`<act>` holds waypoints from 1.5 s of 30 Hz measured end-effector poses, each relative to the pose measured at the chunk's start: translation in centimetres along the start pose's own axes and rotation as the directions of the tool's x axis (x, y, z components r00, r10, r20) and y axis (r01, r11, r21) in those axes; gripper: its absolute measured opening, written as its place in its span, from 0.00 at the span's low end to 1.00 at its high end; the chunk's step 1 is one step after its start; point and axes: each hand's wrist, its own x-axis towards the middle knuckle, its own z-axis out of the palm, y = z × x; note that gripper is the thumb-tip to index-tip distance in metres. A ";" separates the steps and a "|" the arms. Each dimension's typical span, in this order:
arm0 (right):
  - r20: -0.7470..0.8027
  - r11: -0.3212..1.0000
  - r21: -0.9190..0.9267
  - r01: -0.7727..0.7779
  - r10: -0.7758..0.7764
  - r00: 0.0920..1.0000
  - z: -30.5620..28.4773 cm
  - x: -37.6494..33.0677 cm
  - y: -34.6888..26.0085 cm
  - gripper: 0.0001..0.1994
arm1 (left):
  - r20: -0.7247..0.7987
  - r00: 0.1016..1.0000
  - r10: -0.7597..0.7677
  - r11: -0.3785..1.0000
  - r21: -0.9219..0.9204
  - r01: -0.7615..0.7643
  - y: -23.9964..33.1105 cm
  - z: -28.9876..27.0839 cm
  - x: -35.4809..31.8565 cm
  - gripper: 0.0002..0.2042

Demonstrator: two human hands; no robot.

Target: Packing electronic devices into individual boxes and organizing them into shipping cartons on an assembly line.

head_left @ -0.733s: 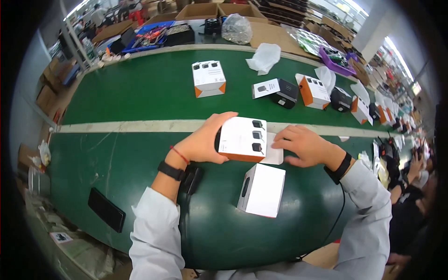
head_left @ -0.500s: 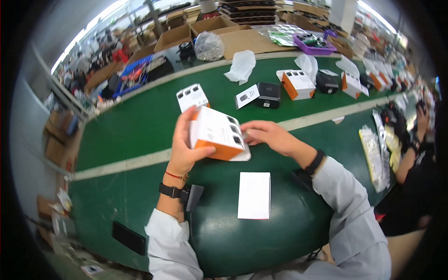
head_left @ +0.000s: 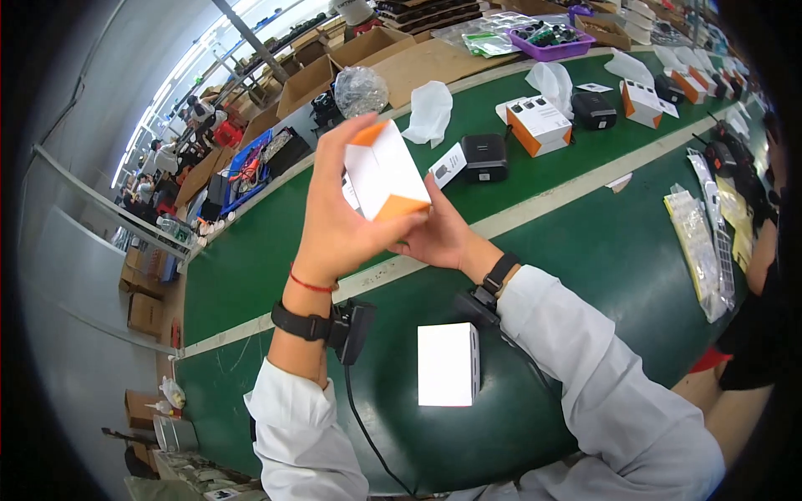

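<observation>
My left hand (head_left: 338, 196) grips a white-and-orange carton (head_left: 388, 163), its thumb and fingers on opposite sides. The carton is raised over the bench and tilted, with a plain white face and orange corners showing. My right hand (head_left: 447, 230) is at the carton's lower right corner, thumb up and fingers curled; part of it is hidden behind my left hand. Below my hands, a plain white box (head_left: 444, 365) lies on the green bench. Beyond the carton are a black boxy device (head_left: 484, 157) and a white printed card (head_left: 448, 165) leaning against it.
Along the green belt stand another orange-and-white carton (head_left: 539, 125), a second black device (head_left: 595, 110) and white wrapping sheets (head_left: 429, 113). A purple basket (head_left: 551, 46) and open cardboard boxes (head_left: 372, 48) lie behind. Bagged parts (head_left: 695, 250) and another person are at the right.
The carton has been lifted and turned, so its plain face shows rather than the printed one. My right hand has moved left and under it. The view has shifted.
</observation>
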 end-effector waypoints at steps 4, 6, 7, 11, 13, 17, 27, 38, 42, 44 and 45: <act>-0.019 0.987 0.157 -0.022 0.025 1.000 -1.8 -1.0 -0.1 0.41 | 0.072 0.993 -0.096 0.994 -0.041 0.099 -0.9 0.0 1.1 0.48; -0.034 0.990 0.135 0.043 -0.038 0.999 -1.9 -0.2 -0.6 0.37 | 0.021 0.997 -0.078 0.956 -0.281 0.081 -1.0 -0.1 1.3 0.47; -0.037 0.976 0.216 0.032 -0.024 0.999 -2.3 -0.5 -1.1 0.31 | 0.116 0.990 -0.076 0.983 -0.156 0.093 -0.8 -0.6 1.6 0.50; -0.074 0.943 0.305 0.136 -0.119 0.990 -3.7 -1.6 -2.2 0.32 | 0.055 0.983 -0.176 0.875 -0.448 0.182 -2.7 -1.3 -0.4 0.59; -0.078 0.959 0.246 0.144 -0.129 0.989 -4.3 -2.0 -3.1 0.31 | 0.051 0.979 -0.198 0.879 -0.432 0.201 -4.1 -1.5 -3.5 0.60; -0.239 0.972 -0.186 0.145 -0.188 0.953 -3.7 -1.3 -3.9 0.25 | 0.014 0.927 -0.375 0.826 -0.448 0.341 -7.4 -2.8 -10.4 0.60; -0.054 0.012 -0.998 -0.054 -0.028 0.998 3.9 6.4 -3.6 0.51 | -0.773 0.348 -0.531 0.478 0.066 0.876 -15.3 -0.7 -20.7 0.55; -0.004 -0.556 -0.824 0.108 0.195 0.981 5.0 20.6 -0.6 0.52 | -0.730 0.223 -0.646 0.319 0.007 0.948 -13.3 -1.6 -20.5 0.56; 0.177 -0.531 -0.811 0.245 0.175 0.968 4.2 18.8 0.5 0.44 | -0.782 0.233 -0.578 0.367 0.006 0.930 -14.1 -1.4 -20.7 0.53; 0.182 -0.636 -0.732 0.245 0.164 0.970 4.1 15.8 2.4 0.32 | -0.782 0.245 -0.573 0.368 0.021 0.929 -14.5 -1.4 -20.8 0.52; 0.319 -0.766 -0.545 0.341 0.187 0.929 3.5 15.0 2.6 0.27 | -0.782 0.266 -0.564 0.382 0.040 0.923 -14.4 -1.4 -20.5 0.52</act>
